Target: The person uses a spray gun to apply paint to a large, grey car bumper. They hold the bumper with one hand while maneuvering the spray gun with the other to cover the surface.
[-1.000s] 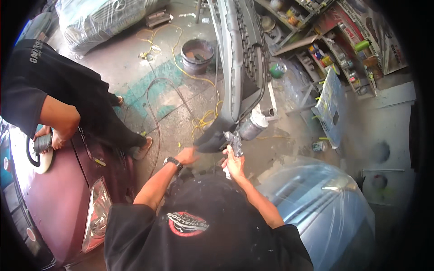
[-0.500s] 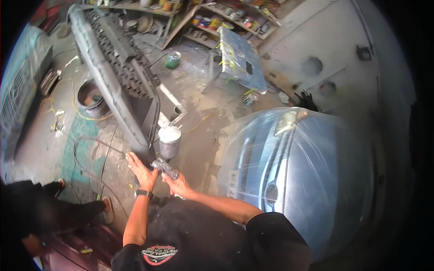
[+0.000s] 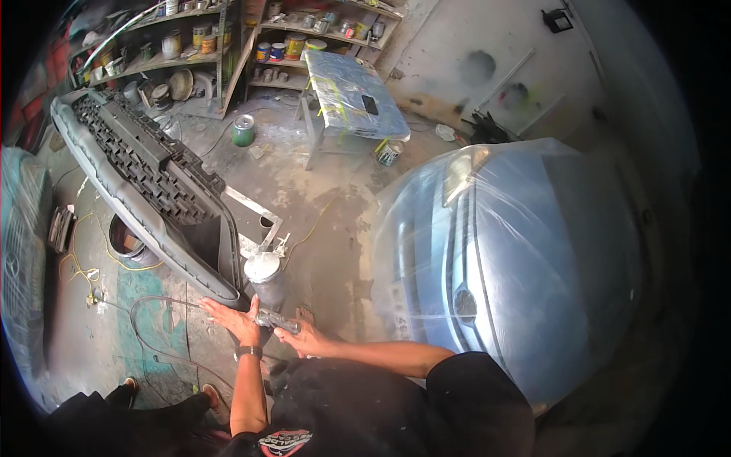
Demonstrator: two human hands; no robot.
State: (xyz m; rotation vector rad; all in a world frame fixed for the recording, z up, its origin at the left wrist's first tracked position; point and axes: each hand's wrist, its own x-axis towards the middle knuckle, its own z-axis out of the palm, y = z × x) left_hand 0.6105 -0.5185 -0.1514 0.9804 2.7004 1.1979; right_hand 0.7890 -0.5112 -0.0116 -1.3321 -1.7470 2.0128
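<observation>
The concrete floor (image 3: 327, 221) is worn and stained, with a teal-painted patch (image 3: 152, 324) at the left, a dark hose (image 3: 164, 354) looping over it and a yellow cord (image 3: 80, 266) beyond. Shelves (image 3: 145, 65) crowded with paint cans line the far side; a plastic-wrapped panel (image 3: 354, 95) lies on a stand in front of them, and a green can (image 3: 244, 131) stands on the floor nearby. A pale wall (image 3: 491, 34) with dark sprayed spots closes the room at the upper right, above a blue car (image 3: 525, 259) under clear film. The grey bumper (image 3: 156, 164) slants from the upper left down to the person's hands. The right hand (image 3: 308, 338) has its fingers curled around the spray gun (image 3: 278, 320) — its white-topped cup (image 3: 263, 274) upright just beside the bumper's lower end. The left hand (image 3: 236, 320) is held out flat there, fingers extended and slightly apart, thumb up near the gun's front; whether it touches the bumper I cannot tell. The gun's handle and trigger are mostly hidden by the right hand, the bumper partly covers a bucket (image 3: 118, 232), and a co-worker's dark clothing (image 3: 152, 417) is cut off at the lower left — the rim there falls into black.
</observation>
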